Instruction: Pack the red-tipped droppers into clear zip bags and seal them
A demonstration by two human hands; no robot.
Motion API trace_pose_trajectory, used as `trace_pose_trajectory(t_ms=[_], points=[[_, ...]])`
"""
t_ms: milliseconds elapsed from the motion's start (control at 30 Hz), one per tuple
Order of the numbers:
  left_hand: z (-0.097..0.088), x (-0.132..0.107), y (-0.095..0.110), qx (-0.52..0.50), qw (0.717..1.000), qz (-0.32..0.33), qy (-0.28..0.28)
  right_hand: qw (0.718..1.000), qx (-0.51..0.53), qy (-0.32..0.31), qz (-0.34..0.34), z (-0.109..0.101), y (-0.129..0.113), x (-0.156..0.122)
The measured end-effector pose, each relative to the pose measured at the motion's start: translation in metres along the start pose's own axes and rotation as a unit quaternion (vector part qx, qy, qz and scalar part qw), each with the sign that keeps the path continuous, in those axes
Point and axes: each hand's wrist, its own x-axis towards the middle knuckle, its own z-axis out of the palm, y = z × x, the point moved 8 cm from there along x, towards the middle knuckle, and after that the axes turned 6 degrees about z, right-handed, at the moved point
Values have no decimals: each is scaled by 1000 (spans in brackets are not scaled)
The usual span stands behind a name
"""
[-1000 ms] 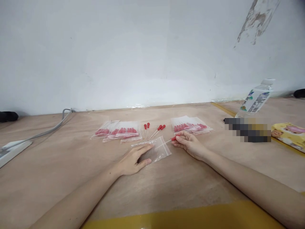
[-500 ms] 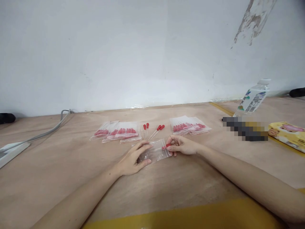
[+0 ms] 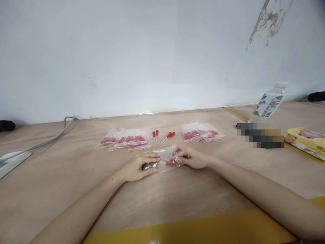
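Observation:
A small clear zip bag (image 3: 165, 159) lies on the wooden table (image 3: 76, 189) in front of me. Inside it is a glass dropper with a red rubber bulb (image 3: 171, 163). My left hand (image 3: 138, 167) pinches the bag's left end between thumb and fingers. My right hand (image 3: 193, 157) is closed on the bag's right edge, at its mouth. Just behind the bag lie several loose red-bulbed droppers (image 3: 162, 136).
Filled bags of droppers lie in a pile at the back left (image 3: 124, 140) and another at the back right (image 3: 201, 133). A plastic bottle (image 3: 269, 103) and a yellow wipes pack (image 3: 304, 138) sit at the right. A power strip (image 3: 12, 160) with grey cable is at the left.
My right hand brought one red-bulbed dropper from beside the bag to its mouth and pushed it inside. My left hand kept hold of the bag's other end.

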Motion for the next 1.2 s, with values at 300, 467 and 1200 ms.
trace_pose_trajectory(t_ms=[300, 467, 1200], points=[[5, 3, 4, 17, 1000, 3, -21, 929, -45, 287, 228, -79, 67, 30], [6, 2, 4, 11, 1000, 13, -26, 909, 42, 293, 294, -69, 90, 62], [5, 2, 6, 35, 999, 6, -7, 828, 272, 465, 154, -83, 78, -51]])
